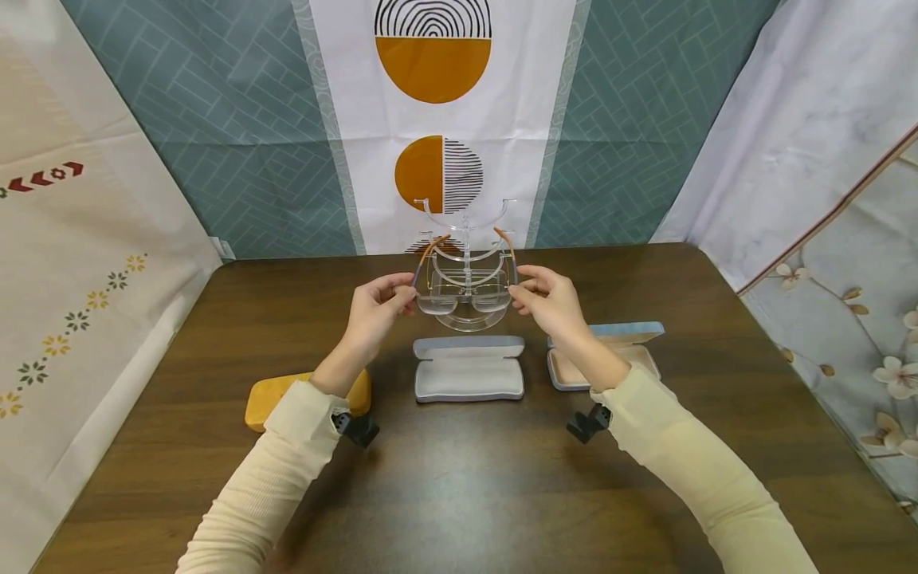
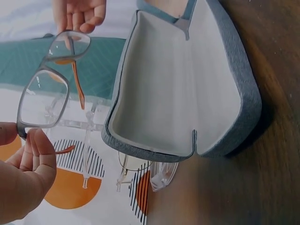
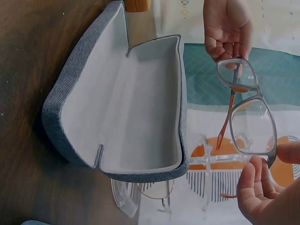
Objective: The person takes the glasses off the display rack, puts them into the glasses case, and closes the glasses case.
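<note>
The left hand point(image 1: 376, 307) pinches one side of the grey-framed glasses point(image 2: 45, 62) and the right hand point(image 1: 551, 303) pinches the other, near the centre of the head view, where the lenses and orange-tipped temples overlap the clear stand point(image 1: 467, 257). Below them, at mid-frame, the grey case point(image 1: 469, 379) lies open on the tabletop point(image 1: 459, 494), pale lining showing. The yellow case point(image 1: 268, 397) sits left of centre, partly behind a cream sleeve point(image 1: 276, 470), while the open blue case point(image 1: 640, 356) sits right of centre, partly hidden by the forearm point(image 1: 595, 356).
</note>
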Available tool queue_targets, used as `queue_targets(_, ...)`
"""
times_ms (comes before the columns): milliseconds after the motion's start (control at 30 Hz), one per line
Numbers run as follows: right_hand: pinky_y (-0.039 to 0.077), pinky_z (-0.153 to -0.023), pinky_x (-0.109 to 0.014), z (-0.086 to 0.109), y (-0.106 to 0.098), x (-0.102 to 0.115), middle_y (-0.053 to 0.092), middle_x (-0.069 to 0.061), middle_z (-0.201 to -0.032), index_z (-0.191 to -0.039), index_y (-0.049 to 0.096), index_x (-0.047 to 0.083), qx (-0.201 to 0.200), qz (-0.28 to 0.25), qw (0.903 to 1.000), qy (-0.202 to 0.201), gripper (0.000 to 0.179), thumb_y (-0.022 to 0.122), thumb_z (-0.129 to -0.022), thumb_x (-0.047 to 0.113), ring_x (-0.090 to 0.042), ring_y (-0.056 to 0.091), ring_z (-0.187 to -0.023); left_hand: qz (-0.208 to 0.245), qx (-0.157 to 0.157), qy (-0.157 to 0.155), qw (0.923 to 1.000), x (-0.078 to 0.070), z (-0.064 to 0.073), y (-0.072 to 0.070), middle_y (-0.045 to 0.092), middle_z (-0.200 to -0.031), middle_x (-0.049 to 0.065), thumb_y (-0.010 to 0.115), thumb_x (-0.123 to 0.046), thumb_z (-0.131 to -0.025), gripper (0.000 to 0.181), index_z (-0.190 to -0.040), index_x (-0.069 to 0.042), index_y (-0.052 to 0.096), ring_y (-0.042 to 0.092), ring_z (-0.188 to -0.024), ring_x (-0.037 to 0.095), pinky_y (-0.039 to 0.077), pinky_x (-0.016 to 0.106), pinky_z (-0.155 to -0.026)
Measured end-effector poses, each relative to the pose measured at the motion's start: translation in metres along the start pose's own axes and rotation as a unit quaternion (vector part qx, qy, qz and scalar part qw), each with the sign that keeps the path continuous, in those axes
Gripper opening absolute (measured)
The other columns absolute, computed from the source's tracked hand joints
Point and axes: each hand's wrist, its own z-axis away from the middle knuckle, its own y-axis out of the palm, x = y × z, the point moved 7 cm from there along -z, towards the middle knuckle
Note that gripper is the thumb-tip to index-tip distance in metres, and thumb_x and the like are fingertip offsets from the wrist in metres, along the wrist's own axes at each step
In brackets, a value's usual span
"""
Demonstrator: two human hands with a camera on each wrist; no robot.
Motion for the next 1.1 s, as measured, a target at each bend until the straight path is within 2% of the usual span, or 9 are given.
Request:
queue_targets(100, 0.051, -0.067, -0.024, 0.004, -0.001, 0.001, 0.063, -0.016, -0.098, -0.128, 0.048, 0.000, 0.001, -0.001, 1.0000, -0.001, 0.043, 0.060, -0.088, 0.012, -0.016, 0.060, -0.073, 0.007, 0.001, 0.000, 1.0000, -0.001, 0.004, 0.000, 0.062, -0.074, 0.001, 0.055, 0.006, -0.086, 0.029, -0.114, 0.016, 0.053, 0.057, -0.063, 0.010, 0.050, 0.021, -0.060)
queue_targets(300, 0.051, -0.069, -0.024, 0.013, -0.001, 0.002, 0.060, -0.023, -0.102, -0.128, 0.048, 0.001, 0.008, -0.005, 1.0000, -0.003, 0.043, 0.059, -0.088, 0.011, -0.017, 0.060, -0.074, 0.021, 0.005, -0.005, 0.9998, -0.002, 0.013, 0.001, 0.062, -0.075, 0.000, 0.054, 0.006, -0.087, 0.029, -0.115, 0.014, 0.053, 0.057, -0.063, 0.010, 0.051, 0.022, -0.062)
queue_targets(533, 0.051, -0.068, -0.024, 0.022, -0.001, 0.004, 0.062, -0.022, -0.100, -0.128, 0.048, 0.000, 0.012, 0.000, 0.9996, -0.026, 0.042, 0.059, -0.088, 0.010, -0.014, 0.060, -0.073, 0.014, 0.007, -0.004, 0.9999, -0.006, 0.025, 0.000, 0.062, -0.074, -0.002, 0.056, 0.006, -0.086, 0.030, -0.116, 0.012, 0.054, 0.058, -0.065, 0.014, 0.052, 0.033, -0.068)
queue_targets(767, 0.052, -0.072, -0.034, 0.029, -0.002, 0.003, 0.062, -0.020, -0.095, -0.128, 0.048, -0.001, 0.015, -0.009, 0.9992, -0.037, 0.043, 0.060, -0.088, 0.009, -0.020, 0.061, -0.074, 0.019, 0.017, -0.003, 0.9997, -0.009, 0.034, 0.001, 0.062, -0.074, -0.004, 0.055, 0.006, -0.086, 0.031, -0.117, 0.012, 0.053, 0.058, -0.065, 0.011, 0.051, 0.024, -0.066)
queue_targets(1000, 0.052, -0.070, -0.033, 0.038, -0.001, 0.002, 0.062, -0.019, -0.092, -0.127, 0.048, -0.003, 0.014, -0.029, 0.9987, -0.038, 0.044, 0.061, -0.086, 0.006, -0.016, 0.061, -0.071, 0.011, 0.026, -0.007, 0.9996, -0.008, 0.044, 0.000, 0.063, -0.077, -0.002, 0.056, 0.005, -0.086, 0.032, -0.117, 0.011, 0.053, 0.058, -0.067, 0.011, 0.052, 0.027, -0.067)
queue_targets(1100, 0.052, -0.071, -0.035, 0.042, -0.001, 0.002, 0.062, -0.018, -0.090, -0.127, 0.048, -0.003, 0.015, -0.037, 0.9983, -0.044, 0.043, 0.061, -0.086, 0.005, -0.020, 0.061, -0.072, 0.007, 0.030, -0.008, 0.9995, -0.008, 0.048, 0.000, 0.063, -0.077, -0.002, 0.056, 0.005, -0.086, 0.032, -0.117, 0.011, 0.053, 0.058, -0.067, 0.012, 0.052, 0.027, -0.068)
